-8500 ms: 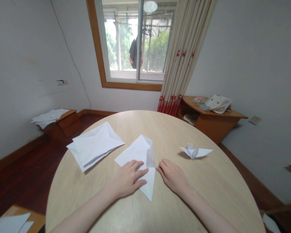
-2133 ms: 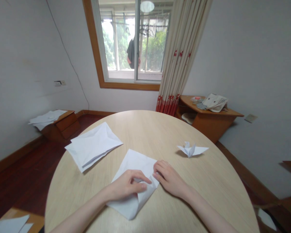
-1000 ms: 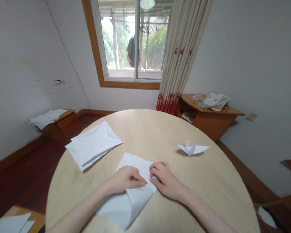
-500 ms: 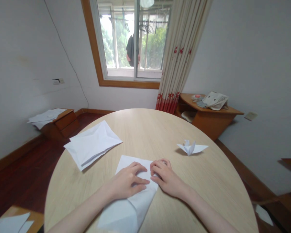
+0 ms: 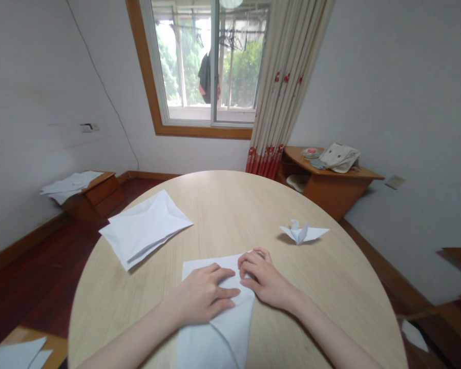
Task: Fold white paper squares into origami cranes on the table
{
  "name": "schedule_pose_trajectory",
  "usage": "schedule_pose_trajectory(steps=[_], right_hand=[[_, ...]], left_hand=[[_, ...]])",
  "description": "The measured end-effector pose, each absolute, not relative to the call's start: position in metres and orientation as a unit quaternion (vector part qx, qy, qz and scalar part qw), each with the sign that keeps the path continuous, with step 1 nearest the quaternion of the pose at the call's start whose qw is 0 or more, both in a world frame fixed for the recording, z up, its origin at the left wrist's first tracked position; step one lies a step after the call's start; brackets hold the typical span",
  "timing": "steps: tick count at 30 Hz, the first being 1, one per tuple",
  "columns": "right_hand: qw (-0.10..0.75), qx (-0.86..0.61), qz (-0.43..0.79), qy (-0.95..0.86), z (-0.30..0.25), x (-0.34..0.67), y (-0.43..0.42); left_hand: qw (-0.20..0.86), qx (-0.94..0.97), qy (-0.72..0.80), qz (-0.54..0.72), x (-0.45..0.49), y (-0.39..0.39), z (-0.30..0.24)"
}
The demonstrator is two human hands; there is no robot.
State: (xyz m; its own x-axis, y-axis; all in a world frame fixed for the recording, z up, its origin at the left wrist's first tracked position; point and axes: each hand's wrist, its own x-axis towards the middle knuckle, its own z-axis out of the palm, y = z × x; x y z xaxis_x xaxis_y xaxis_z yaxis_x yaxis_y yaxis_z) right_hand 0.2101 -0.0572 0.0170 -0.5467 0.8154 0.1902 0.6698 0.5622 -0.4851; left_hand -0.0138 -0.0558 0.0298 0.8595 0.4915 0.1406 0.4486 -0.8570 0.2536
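A folded sheet of white paper (image 5: 209, 346) lies before me at the near side of the round table, its lower end running out of view. My left hand (image 5: 202, 294) rests flat on it, fingers spread and pointing right. At the sheet's upper right edge, my right hand (image 5: 264, 281) has its fingers curled and closed on the paper; the fingertips are partly hidden. A curved flap or fold line shows below the left hand. The two hands are close together but do not touch.
A white paper crane (image 5: 299, 234) stands at the table's right. Several white sheets (image 5: 146, 228) lie stacked at the left. The wooden table (image 5: 230, 205) has a rounded edge. Beyond it are a corner desk (image 5: 332, 189) with a bag (image 5: 341, 157) and a low cabinet (image 5: 100, 192).
The folded sheet has turned counterclockwise, its near end swinging right, so its sides now run more nearly straight away from me. My left hand has slid slightly toward me; both hands stay on the paper.
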Motion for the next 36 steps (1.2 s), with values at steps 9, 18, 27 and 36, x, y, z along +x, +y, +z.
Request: schedule_pose_trajectory(steps=[9,18,27,36], right_hand=[[0.199,-0.424,0.179,-0.865,0.0166,0.2091,-0.0577],[0.2,-0.418,0.183,-0.867,0.0127,0.2101,-0.0568],[0.201,-0.422,0.181,-0.865,0.0162,0.2095,-0.0575],[0.22,-0.441,0.133,-0.86,0.0182,0.2175,-0.0545]], left_hand=[[0.091,0.96,0.24,0.109,-0.0135,-0.0563,0.0275],[0.071,0.965,0.229,0.106,-0.0118,-0.0562,0.0273],[0.069,0.964,0.232,0.107,-0.0103,-0.0567,0.0271],[0.113,0.954,0.254,0.116,-0.0086,-0.0585,0.0264]])
